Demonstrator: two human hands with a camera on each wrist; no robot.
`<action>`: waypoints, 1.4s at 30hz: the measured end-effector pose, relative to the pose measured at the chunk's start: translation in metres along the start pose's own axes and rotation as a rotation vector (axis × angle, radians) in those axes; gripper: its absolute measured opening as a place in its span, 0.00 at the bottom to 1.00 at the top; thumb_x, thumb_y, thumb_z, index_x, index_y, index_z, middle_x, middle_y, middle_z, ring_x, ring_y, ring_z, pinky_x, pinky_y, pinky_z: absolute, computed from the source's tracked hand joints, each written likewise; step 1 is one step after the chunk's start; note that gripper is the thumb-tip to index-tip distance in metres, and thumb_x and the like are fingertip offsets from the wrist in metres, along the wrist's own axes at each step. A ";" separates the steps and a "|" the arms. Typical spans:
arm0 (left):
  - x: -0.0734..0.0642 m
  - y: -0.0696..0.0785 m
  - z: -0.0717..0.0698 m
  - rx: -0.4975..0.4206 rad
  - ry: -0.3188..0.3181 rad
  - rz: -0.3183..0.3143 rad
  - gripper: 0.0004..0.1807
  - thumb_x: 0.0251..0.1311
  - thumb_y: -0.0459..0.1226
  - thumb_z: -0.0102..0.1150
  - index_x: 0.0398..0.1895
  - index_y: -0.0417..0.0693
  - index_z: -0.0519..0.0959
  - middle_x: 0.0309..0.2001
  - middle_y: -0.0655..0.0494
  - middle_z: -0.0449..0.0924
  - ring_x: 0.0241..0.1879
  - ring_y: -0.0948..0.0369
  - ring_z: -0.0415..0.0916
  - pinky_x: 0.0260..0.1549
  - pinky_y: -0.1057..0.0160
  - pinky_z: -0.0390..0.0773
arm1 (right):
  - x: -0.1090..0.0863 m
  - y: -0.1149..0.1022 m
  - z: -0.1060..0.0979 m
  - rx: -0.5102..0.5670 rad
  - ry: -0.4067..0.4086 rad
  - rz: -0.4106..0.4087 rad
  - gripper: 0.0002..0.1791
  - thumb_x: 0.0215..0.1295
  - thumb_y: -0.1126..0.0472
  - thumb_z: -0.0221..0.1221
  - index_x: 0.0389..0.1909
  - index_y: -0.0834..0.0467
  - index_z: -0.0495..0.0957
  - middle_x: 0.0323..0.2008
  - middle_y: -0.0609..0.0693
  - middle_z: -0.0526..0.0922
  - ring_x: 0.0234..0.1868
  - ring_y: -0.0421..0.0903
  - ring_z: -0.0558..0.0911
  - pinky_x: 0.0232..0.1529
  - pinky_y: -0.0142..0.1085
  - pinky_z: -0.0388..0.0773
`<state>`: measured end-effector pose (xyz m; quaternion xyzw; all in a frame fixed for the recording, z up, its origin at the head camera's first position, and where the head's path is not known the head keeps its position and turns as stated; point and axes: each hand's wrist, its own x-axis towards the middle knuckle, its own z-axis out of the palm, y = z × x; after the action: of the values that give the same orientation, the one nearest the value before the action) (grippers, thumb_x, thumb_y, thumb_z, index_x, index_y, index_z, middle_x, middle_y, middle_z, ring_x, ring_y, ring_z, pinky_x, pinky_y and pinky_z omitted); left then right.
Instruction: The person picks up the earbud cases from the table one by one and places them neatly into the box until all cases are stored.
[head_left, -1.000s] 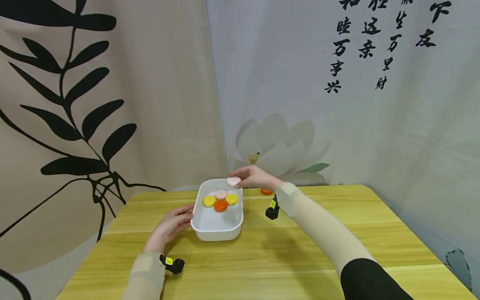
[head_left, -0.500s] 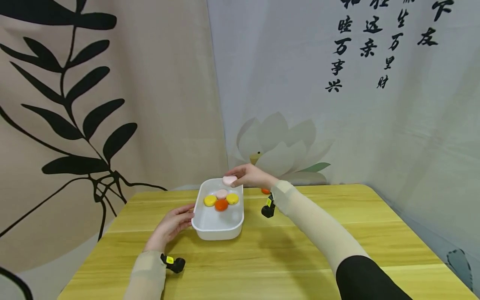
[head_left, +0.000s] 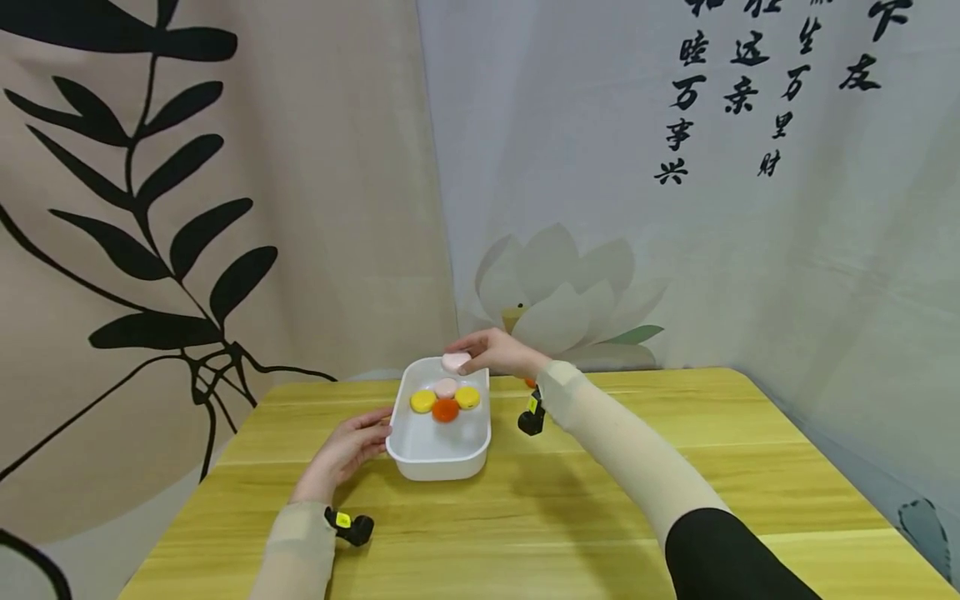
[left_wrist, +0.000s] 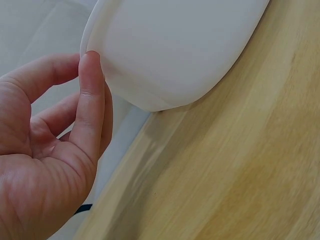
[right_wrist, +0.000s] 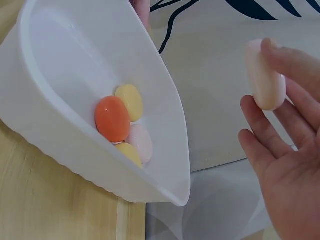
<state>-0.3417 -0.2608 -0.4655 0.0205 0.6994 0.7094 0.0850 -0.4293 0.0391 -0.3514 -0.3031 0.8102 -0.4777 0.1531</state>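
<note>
My right hand point(head_left: 504, 353) pinches a smooth, rounded pale pink disc point(right_wrist: 264, 75) between thumb and fingers. The disc is over the far edge of a white rectangular tub point(head_left: 442, 450). Lying together inside the tub are an orange disc point(head_left: 446, 410), another pale pink disc point(head_left: 446, 388), a yellow disc point(head_left: 423, 401) on the left and a second yellow disc point(head_left: 468, 397) on the right. At the tub's left side, my left hand point(head_left: 347, 450) has its fingers extended, the tips against the outer wall. In the left wrist view its fingertips point(left_wrist: 90, 62) overlap the rim.
The tub stands on a wooden table point(head_left: 600, 500). Beyond the right wrist lies a small orange thing point(head_left: 531, 383), mostly hidden by the arm. A fabric backdrop point(head_left: 360, 208) with printed leaves and writing hangs right behind the table's far edge.
My right hand has moved a little to the left with the pink disc, bringing it further over the tub's far edge. The left hand and the discs in the tub have stayed put.
</note>
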 end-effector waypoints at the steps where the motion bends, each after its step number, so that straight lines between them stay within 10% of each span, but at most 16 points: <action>1: 0.000 0.000 0.000 -0.002 0.002 -0.001 0.28 0.68 0.28 0.52 0.69 0.30 0.61 0.55 0.33 0.72 0.39 0.57 0.79 0.38 0.67 0.81 | 0.001 0.000 0.000 -0.002 -0.002 -0.002 0.24 0.59 0.60 0.67 0.58 0.53 0.79 0.52 0.46 0.82 0.54 0.44 0.77 0.57 0.39 0.74; 42: -0.002 0.001 0.002 -0.045 -0.012 0.017 0.28 0.67 0.27 0.52 0.69 0.28 0.60 0.53 0.38 0.75 0.38 0.59 0.80 0.37 0.68 0.81 | 0.019 -0.010 0.019 0.056 0.039 -0.018 0.24 0.60 0.59 0.67 0.58 0.53 0.79 0.56 0.46 0.80 0.55 0.43 0.77 0.58 0.40 0.72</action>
<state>-0.3391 -0.2589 -0.4639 0.0285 0.6825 0.7255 0.0836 -0.4303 0.0101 -0.3513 -0.2964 0.7968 -0.5073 0.1412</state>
